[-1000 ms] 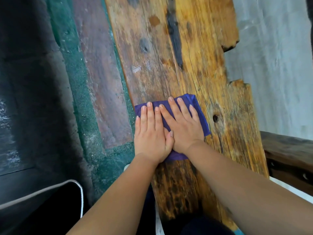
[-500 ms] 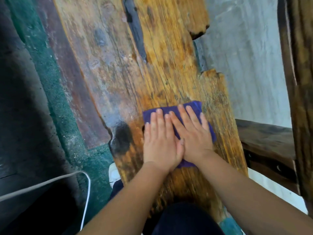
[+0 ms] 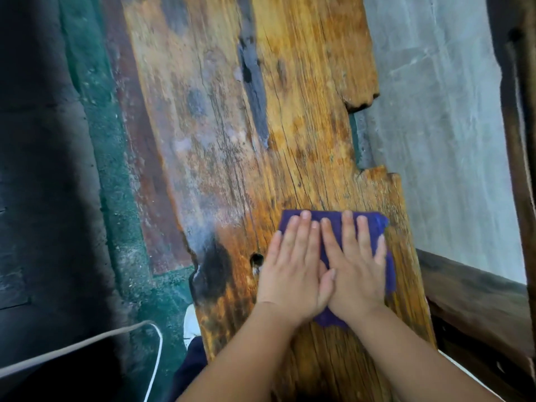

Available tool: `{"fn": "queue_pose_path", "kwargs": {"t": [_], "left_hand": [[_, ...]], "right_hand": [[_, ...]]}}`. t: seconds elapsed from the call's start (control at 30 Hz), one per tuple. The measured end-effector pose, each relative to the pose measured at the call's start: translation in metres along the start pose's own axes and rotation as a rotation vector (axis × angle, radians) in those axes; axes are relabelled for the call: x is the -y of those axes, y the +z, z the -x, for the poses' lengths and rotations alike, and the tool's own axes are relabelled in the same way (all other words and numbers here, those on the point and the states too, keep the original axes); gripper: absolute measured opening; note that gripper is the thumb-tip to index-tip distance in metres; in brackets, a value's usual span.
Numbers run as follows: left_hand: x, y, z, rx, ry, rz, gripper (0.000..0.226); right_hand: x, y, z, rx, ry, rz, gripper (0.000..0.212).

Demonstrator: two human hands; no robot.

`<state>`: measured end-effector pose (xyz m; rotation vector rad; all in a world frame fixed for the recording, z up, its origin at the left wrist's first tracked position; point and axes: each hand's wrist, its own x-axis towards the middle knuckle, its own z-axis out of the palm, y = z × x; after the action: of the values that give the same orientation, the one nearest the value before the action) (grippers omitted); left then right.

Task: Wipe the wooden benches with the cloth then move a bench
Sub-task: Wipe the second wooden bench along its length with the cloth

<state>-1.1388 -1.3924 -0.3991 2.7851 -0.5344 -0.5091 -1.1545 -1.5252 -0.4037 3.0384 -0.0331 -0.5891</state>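
A worn orange-brown wooden bench runs away from me, with a notch cut out of its right edge and a small knot hole near my left hand. A folded purple cloth lies flat on the bench near its close end. My left hand and my right hand press down on the cloth side by side, fingers stretched flat and pointing away, thumbs overlapping. Most of the cloth is hidden under the palms.
A dark wooden bench stands to the right, close to the near end. A dark wooden post rises at the right edge. Grey concrete floor lies right; green and red painted floor left. A white cord curls at lower left.
Both hands have slid the cloth toward the bench's near end and right edge. My right hand's fingers now point straight ahead beside the left's. The view has swung across the bench.
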Motion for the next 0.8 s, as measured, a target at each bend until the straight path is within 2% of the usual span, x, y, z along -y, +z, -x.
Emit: {"fn": "queue_pose_path", "kwargs": {"t": [0.1, 0.2, 0.37, 0.47, 0.67, 0.8], "left_hand": [[0.063, -0.026, -0.019, -0.066, -0.103, -0.018, 0.076], [0.114, -0.054, -0.046, -0.103, -0.135, -0.050, 0.076], [0.169, -0.091, -0.102, -0.145, -0.209, -0.068, 0.078], [0.203, -0.115, -0.146, -0.177, -0.222, -0.047, 0.079], [0.253, -0.152, -0.220, -0.210, -0.219, 0.024, 0.078], [0.264, -0.156, -0.238, -0.243, -0.226, 0.051, 0.076]], "right_hand": [[0.053, -0.022, -0.055, -0.052, -0.097, -0.032, 0.073], [0.093, -0.043, -0.105, -0.070, -0.131, -0.087, 0.065], [0.129, -0.076, -0.185, -0.114, -0.228, -0.097, 0.062], [0.151, -0.095, -0.243, -0.146, -0.222, -0.115, 0.061], [0.176, -0.127, -0.333, -0.185, -0.237, -0.115, 0.061], [0.180, -0.134, -0.355, -0.191, -0.253, -0.116, 0.061]]}}
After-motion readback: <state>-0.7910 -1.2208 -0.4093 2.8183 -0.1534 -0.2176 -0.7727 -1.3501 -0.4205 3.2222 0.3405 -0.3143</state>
